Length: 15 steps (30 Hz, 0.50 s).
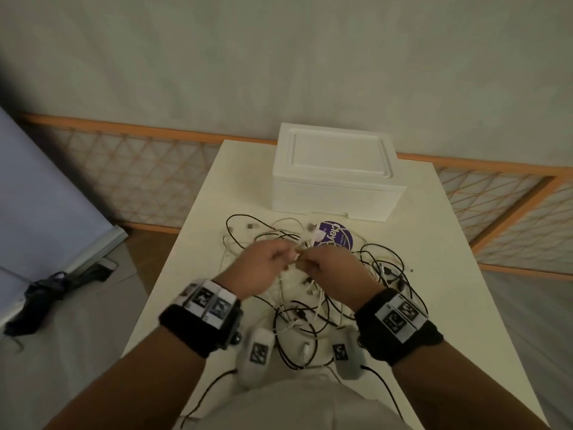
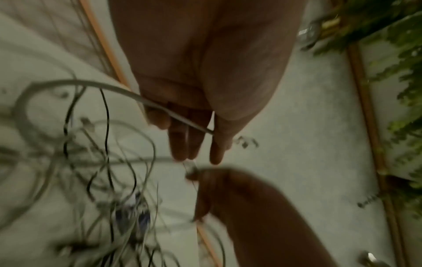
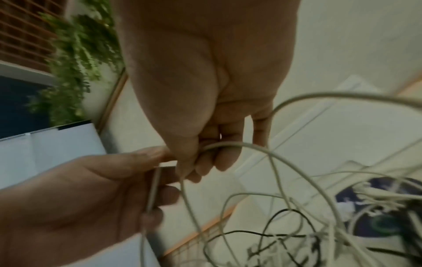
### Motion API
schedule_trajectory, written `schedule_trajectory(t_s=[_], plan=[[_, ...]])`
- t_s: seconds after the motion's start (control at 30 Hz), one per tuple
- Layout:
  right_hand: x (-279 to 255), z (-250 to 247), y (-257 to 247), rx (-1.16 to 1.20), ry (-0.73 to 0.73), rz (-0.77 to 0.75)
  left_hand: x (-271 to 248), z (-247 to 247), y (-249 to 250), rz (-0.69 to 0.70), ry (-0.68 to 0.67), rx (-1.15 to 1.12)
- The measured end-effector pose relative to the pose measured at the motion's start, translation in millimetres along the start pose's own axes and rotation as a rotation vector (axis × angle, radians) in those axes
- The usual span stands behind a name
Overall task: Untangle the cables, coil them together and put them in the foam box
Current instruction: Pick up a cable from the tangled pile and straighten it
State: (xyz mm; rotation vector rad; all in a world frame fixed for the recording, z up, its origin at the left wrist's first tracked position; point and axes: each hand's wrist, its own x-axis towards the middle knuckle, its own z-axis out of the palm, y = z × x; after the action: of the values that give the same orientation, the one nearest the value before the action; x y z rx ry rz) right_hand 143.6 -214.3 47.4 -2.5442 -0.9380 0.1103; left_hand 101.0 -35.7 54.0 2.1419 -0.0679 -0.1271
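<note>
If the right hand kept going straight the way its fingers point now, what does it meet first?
Most likely the left hand: the right hand points inward and forward at it, both pinching the same white cable almost fingertip to fingertip. Beyond lies the cable tangle; depth is unclear.

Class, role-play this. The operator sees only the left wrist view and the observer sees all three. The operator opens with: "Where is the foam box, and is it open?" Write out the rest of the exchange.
Observer: In the head view, the white rectangular foam box stands at the far end of the white table, with its lid on.
Operator: The right hand is a blur here. What is it doing?
Observer: In the right wrist view, the right hand has its fingers curled round a thin white cable.
Operator: Is anything coiled yet?
Observer: No. In the head view, the tangle of black and white cables lies spread on the table below the hands, and none of it is coiled.
</note>
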Motion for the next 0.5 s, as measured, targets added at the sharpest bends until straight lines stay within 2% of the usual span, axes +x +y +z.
schedule_trajectory(t_s=[0.07,0.17,0.2,0.23,0.3,0.33,0.37,0.4,0.5], plan=[[2.6,-4.6,-4.7,0.002,0.055,-0.033,-0.5,13.0,3.0,-0.003,-0.081,0.020],[-3.6,-9.6,-0.3,0.200,0.028,0.022,1.3,1.6,2.2,0.008,-0.093,0.043],[-6.0,-10.0,3.5,0.235,0.018,0.055,1.4,-5.8,1.7,0.005,-0.037,0.015],[-8.0,-9.1,9.1,0.243,0.010,0.092,1.6,-14.8,1.0,-0.002,0.074,-0.047],[-12.5,-6.2,23.3,0.233,-0.016,0.178,1.1,-32.8,2.0,-0.005,0.360,-0.199],[-14.5,-4.8,30.3,0.222,-0.036,0.222,0.6,-40.4,3.1,-0.018,0.444,-0.244],[-16.0,-3.7,36.2,0.198,-0.057,0.256,-0.8,-46.3,5.1,-0.034,0.458,-0.280],[-16.7,-3.7,40.5,0.161,-0.072,0.279,-1.1,-49.9,5.9,-0.045,0.412,-0.330],[-14.1,-13.7,34.9,0.162,-0.027,0.285,-3.0,-44.0,6.2,-0.112,0.131,-0.400]])
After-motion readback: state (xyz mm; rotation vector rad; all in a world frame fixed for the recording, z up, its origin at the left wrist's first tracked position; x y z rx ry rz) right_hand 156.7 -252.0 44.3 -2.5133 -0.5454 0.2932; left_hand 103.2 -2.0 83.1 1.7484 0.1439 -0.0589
